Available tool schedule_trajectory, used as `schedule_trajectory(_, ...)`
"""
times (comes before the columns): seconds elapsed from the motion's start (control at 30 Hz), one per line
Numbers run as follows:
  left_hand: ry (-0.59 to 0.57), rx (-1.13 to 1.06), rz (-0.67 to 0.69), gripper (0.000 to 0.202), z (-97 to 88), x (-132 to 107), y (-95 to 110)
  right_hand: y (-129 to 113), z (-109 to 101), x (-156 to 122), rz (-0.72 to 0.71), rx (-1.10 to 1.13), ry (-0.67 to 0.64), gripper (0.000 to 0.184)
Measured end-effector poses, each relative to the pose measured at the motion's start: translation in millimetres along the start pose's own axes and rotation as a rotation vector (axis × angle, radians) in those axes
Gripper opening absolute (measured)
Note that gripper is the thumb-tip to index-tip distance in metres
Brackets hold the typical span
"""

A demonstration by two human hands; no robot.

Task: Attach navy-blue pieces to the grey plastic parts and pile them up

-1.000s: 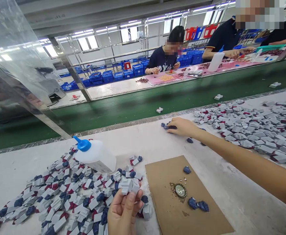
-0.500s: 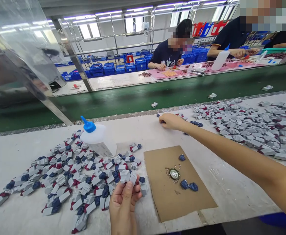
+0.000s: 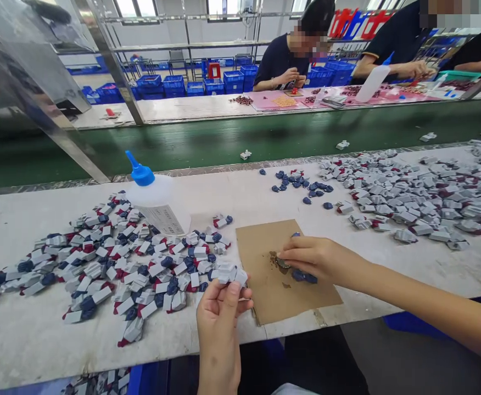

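Observation:
My left hand [image 3: 226, 315] is closed, with thumb and fingers pinching a light grey plastic piece [image 3: 229, 273] above the near edge of the pile on the left. Over a brown cardboard sheet [image 3: 261, 296] my right hand [image 3: 323, 257] is closed, its fingertips down at a bottle cap [image 3: 282, 264] lying there. Whatever those fingertips grip, if anything, is hidden. Beside and partly beneath the right hand, dark blue plastic pieces [image 3: 305, 277] lie on the cardboard. Brown spots surround the cap.
A white squeeze bottle [image 3: 158, 204] with a blue nozzle stands behind the left pile of grey, red and blue parts [image 3: 154, 269]. Loose blue pieces [image 3: 314, 190] lie beyond the cardboard, next to a large grey heap [image 3: 438, 197]. Across the green belt [image 3: 191, 145], other people sit working.
My right hand has come back from the loose blue pieces to the bottle cap on the cardboard. My left hand still holds the grey piece. The view has tilted downward.

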State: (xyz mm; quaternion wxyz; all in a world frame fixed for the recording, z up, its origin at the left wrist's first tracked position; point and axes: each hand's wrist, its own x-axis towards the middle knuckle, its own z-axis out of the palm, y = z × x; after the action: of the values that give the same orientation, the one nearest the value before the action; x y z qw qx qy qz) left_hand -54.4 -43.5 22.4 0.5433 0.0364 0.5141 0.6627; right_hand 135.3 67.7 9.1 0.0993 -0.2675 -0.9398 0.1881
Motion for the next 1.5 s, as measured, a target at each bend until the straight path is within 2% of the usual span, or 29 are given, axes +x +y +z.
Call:
schedule_trajectory(0.23,-0.029,0.006,0.016,0.021,-1.5,-8,-3,-1,6,1,0.054,-0.131,0.011,0.026)
schedule_trajectory(0.37,-0.015,-0.002,0.032,0.019,-2.2,-9,-4,-3,7,0,0.006,-0.187,-0.01,0.032)
schedule_trajectory(0.5,-0.02,0.003,0.045,0.02,-1.6,-10,-5,-2,7,2,0.015,-0.198,-0.032,0.035)
schedule_trajectory(0.57,-0.028,0.016,0.035,0.02,-1.3,-10,-6,-4,3,3,0.039,-0.108,-0.046,0.032)
schedule_trajectory(0.63,-0.043,0.029,0.019,0.022,-0.8,-11,-7,-9,-3,5,0.123,0.068,0.006,0.027)
schedule_trajectory(0.77,-0.088,0.054,-0.008,0.023,2.2,-15,-10,-30,-18,8,0.472,0.579,0.131,0.026)
schedule_trajectory(0.87,-0.115,0.058,-0.023,0.023,6.9,-19,-12,-50,-25,9,0.597,0.856,0.121,0.031)
schedule_trajectory(1.0,-0.124,0.033,-0.033,0.02,13.1,-24,-14,-71,-29,11,0.583,0.942,0.191,0.028)
schedule_trajectory(1.17,-0.115,0.05,-0.009,0.019,15.2,-29,-13,-78,-31,10,0.489,0.799,0.281,0.022)
schedule_trajectory(1.27,-0.13,0.048,0.004,0.018,12.8,-28,-13,-80,-32,9,0.412,0.714,0.285,0.017)
schedule_trajectory(1.4,-0.213,0.077,0.005,0.015,8.1,-25,-13,-82,-33,8,0.314,0.62,0.264,0.013)
schedule_trajectory(1.5,-0.188,0.107,0.066,0.013,6.0,-26,-15,-83,-36,8,0.266,0.551,0.236,0.012)
